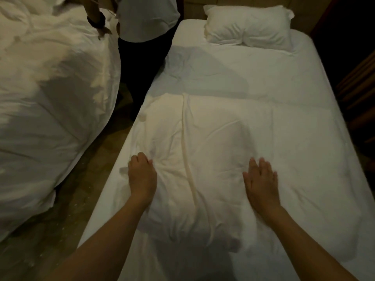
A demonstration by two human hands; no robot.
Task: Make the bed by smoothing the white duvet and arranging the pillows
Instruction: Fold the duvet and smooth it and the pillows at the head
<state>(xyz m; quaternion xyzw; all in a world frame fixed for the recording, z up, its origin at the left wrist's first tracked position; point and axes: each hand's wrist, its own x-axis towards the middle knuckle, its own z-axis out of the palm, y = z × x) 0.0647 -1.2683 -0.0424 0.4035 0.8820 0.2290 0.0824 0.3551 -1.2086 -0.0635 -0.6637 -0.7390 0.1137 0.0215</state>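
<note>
The white duvet lies rumpled on the bed's near half, 1 long crease down its middle. Left hand bunches its cloth; right hand presses flat, fingers straight. 1 pillow sits at the head.

Two bare forearms enter from the lower edge of the frame, sleeveless to the elbow; left hand and right hand wear no rings, watch or gloves.
</note>
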